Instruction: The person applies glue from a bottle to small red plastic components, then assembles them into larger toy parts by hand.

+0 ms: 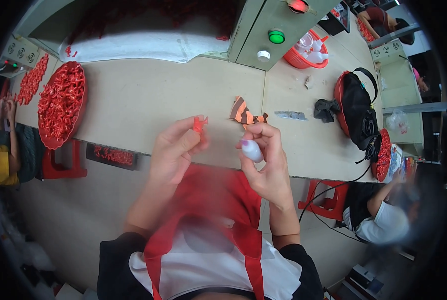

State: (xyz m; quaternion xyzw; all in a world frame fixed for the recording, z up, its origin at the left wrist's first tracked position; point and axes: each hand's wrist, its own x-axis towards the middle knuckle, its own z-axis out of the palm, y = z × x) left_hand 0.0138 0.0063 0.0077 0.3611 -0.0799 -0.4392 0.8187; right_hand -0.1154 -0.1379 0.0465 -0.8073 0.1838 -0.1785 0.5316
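Over the table's near edge, my left hand (177, 145) pinches a small red figure-like piece (199, 124) between thumb and fingertips. Opposite it, my right hand (269, 167) is closed around a small white squeeze bottle (252, 150), its purple tip toward the left hand. A gap separates the bottle's tip from the red piece. Just beyond my right hand lies a crumpled orange and brown striped cloth (243, 112). A flat, silvery strip (291, 115) rests to the right of the cloth.
At left stands a red tray (81, 117) heaped with red pieces. A green cabinet (251, 37) with buttons stands beyond. To the right are a red basket (297, 61) of white bottles, a dark rag (326, 110) and a black bag (358, 107). Co-workers sit at both sides.
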